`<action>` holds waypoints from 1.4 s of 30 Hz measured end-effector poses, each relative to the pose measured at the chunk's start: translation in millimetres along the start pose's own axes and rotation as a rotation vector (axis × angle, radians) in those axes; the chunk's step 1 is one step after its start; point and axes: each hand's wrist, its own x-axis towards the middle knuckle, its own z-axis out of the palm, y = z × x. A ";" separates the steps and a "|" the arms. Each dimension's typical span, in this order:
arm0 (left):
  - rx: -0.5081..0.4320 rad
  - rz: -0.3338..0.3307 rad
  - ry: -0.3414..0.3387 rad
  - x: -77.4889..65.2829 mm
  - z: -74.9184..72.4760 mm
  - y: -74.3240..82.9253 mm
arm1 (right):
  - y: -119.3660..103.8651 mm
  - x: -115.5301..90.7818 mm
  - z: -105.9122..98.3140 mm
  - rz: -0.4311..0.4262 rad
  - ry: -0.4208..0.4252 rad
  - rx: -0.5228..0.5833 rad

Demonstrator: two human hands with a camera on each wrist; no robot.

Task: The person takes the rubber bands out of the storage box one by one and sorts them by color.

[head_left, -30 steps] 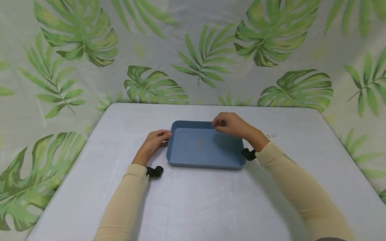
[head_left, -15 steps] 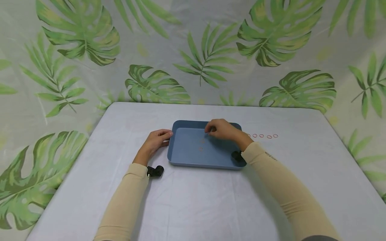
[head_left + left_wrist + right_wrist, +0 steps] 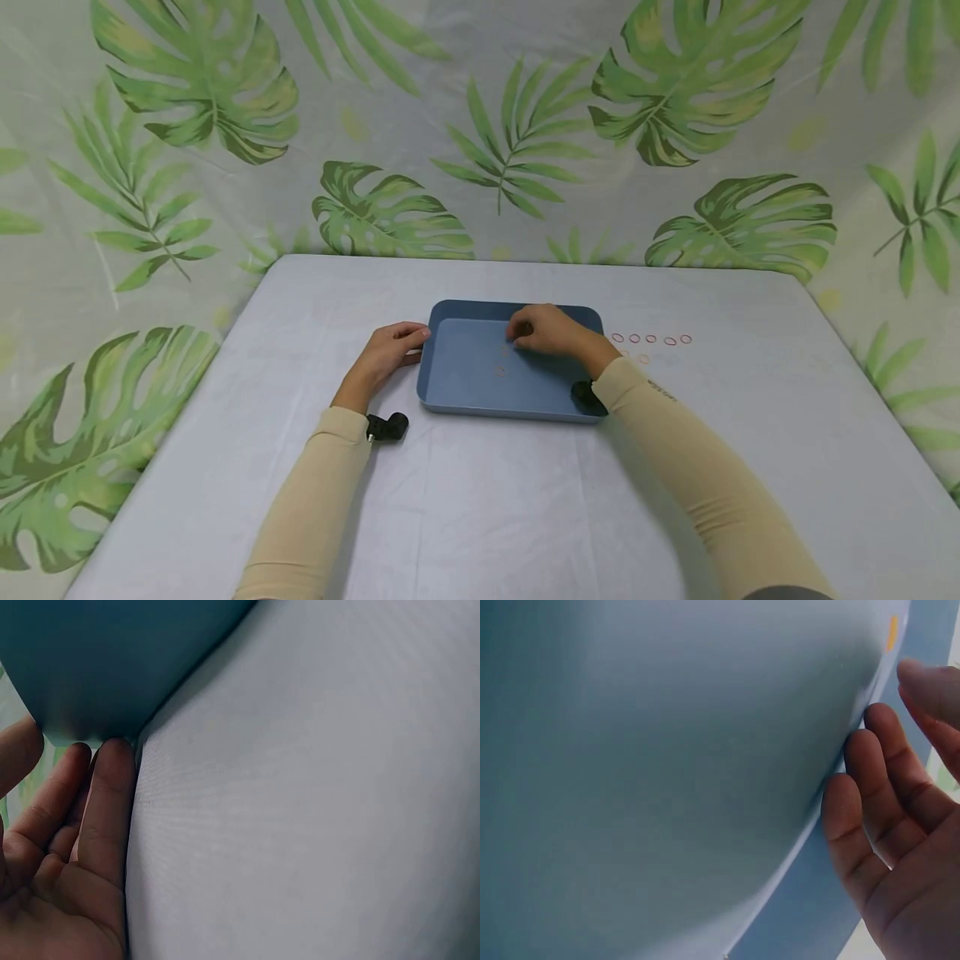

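Observation:
A shallow blue tray (image 3: 465,367) lies on the table. My left hand (image 3: 386,354) is at its left side, with fairly straight fingertips touching the outer wall in the left wrist view. Over the tray floor, my right hand (image 3: 551,329) reaches down with bent fingers. Its fingertips (image 3: 842,796) touch the tray floor in the right wrist view, and nothing shows gripped between them. Faint small orange loops (image 3: 500,372) lie in the tray near that hand. An orange piece (image 3: 891,634) shows just beyond the fingers in the right wrist view.
Right of the tray, small thin red loops (image 3: 650,339) form a row on the white-covered table (image 3: 495,508). A pale orange loop (image 3: 643,358) lies in front of them, partly near the right wrist. A leaf-patterned cloth (image 3: 510,158) hangs behind the table.
My right hand has moved left and down into the tray, uncovering more red loops and an orange one on the table. The left hand stays at the tray's side.

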 end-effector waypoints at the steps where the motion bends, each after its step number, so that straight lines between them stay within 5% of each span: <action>1: 0.000 0.000 -0.003 -0.3 -0.3 -0.6 | -0.7 0.8 0.4 -0.002 -0.004 -0.004; 18: -0.007 0.005 -0.002 -0.9 -2.5 -3.5 | -3.1 10.6 11.3 -0.012 -0.013 -0.064; 42: 0.006 0.009 -0.011 2.3 -1.2 -4.7 | -1.6 -2.2 5.1 -0.001 0.034 0.000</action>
